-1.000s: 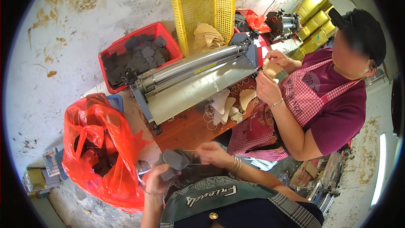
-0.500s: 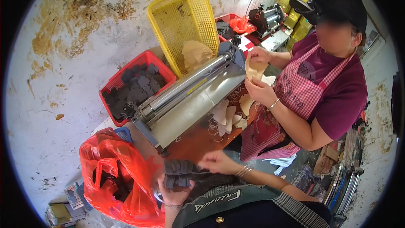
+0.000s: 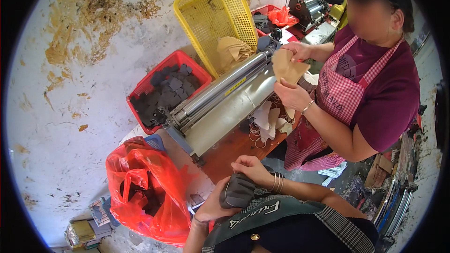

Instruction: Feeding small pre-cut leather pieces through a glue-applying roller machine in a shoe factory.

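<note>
My left hand (image 3: 216, 207) is closed round a stack of dark grey, soft-looking cut pieces (image 3: 238, 192), held close in front of my apron. A thin pale line, possibly a rubber band, crosses the stack's left side. My right hand (image 3: 254, 170) is at the far end of the stack, fingers bent and pinched together; whatever they grip is too small to make out. Left of my hands stands an open red plastic bag (image 3: 164, 201) with dark pieces inside. Beyond lies a roller machine (image 3: 225, 98) with a shiny metal tray.
A red basket (image 3: 201, 68) holds more grey pieces; behind the machine leans a yellow basket (image 3: 197, 18) with tan pieces. Pale cut pieces (image 3: 268, 121) and loose rubber bands (image 3: 255, 136) lie on the reddish-brown tabletop (image 3: 222, 165). At right, a co-worker (image 3: 370, 93) handles tan pieces (image 3: 285, 69).
My hands have come together over the grey stack, which has moved right and closer to my apron. The right hand was apart from it before. The co-worker's tan pieces are spread wider.
</note>
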A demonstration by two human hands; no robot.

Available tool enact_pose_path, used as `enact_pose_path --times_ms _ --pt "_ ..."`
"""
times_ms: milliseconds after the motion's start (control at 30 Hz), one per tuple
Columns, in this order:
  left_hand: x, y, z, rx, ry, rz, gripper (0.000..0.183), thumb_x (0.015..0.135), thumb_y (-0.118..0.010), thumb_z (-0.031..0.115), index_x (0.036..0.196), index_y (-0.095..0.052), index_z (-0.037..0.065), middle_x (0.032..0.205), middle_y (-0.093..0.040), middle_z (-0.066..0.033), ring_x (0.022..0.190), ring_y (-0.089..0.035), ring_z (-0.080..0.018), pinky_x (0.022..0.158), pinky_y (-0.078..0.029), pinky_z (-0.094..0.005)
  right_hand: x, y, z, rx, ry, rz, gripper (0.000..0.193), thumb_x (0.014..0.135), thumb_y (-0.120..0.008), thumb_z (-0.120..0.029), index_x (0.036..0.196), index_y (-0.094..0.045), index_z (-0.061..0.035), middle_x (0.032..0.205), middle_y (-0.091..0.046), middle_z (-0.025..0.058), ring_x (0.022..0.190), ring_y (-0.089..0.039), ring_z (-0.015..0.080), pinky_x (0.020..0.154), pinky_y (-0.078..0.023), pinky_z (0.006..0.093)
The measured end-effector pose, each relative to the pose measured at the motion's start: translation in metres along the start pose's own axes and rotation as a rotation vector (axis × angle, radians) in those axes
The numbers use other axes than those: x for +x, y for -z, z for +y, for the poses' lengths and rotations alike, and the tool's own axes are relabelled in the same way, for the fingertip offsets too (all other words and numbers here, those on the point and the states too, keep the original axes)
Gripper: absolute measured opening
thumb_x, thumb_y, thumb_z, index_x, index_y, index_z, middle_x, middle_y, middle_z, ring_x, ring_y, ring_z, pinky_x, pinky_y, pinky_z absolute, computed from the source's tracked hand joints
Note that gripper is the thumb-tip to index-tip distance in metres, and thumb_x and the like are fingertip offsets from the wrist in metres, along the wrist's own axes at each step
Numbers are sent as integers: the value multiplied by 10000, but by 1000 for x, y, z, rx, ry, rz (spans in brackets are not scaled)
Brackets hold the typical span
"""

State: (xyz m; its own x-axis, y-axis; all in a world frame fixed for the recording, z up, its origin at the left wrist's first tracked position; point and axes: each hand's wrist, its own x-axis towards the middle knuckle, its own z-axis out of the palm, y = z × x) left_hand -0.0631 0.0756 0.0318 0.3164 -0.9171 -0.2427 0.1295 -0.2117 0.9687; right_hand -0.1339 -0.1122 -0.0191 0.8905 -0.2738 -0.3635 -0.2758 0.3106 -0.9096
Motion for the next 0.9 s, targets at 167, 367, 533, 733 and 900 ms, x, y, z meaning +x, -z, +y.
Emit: enact_pose_path --times_ms 167,367,533,733,900 --pt "7 -12 16 -100 43 24 946 563 -819 48 1378 -341 -1 1212 -518 -96 1149 -500 -203 997 -357 -305 1 6 -17 54 78 -123 222 916 -596 -225 794 -587 -39 713 -561 -24 680 -486 33 615 -406 209" --pt "-3 -24 -6 -850 -147 173 818 582 -785 173 1291 -405 21 1177 -538 -106 1097 -540 -246 958 -429 -390 -14 37 -47 435 -326 -285 209 937 -575 -218 810 -594 -53 593 -448 -77 460 -342 29 435 -248 203" --pt "2 -27 -10 -1004 -149 452 658 659 -717 224 1233 -448 47 1113 -563 -132 1024 -583 -275 858 -498 -419 -47 45 -69 -406 201 -471 183 917 -618 -205 892 -667 -30 601 -543 -28 507 -470 58 484 -363 229" --pt "17 -29 -9 -580 233 279 586 711 -752 136 1230 -516 3 1077 -614 -88 981 -595 -183 876 -468 -316 -38 21 -83 -500 626 -264 64 819 -691 -79 873 -698 -44 741 -639 82 588 -571 201 563 -443 245" --pt "22 -37 12 135 125 94 845 622 -840 221 1320 -418 1 1245 -511 -119 1158 -490 -236 1010 -357 -337 2 17 -46 -359 443 203 156 845 -671 -157 812 -669 -4 671 -625 93 579 -552 114 567 -444 271"
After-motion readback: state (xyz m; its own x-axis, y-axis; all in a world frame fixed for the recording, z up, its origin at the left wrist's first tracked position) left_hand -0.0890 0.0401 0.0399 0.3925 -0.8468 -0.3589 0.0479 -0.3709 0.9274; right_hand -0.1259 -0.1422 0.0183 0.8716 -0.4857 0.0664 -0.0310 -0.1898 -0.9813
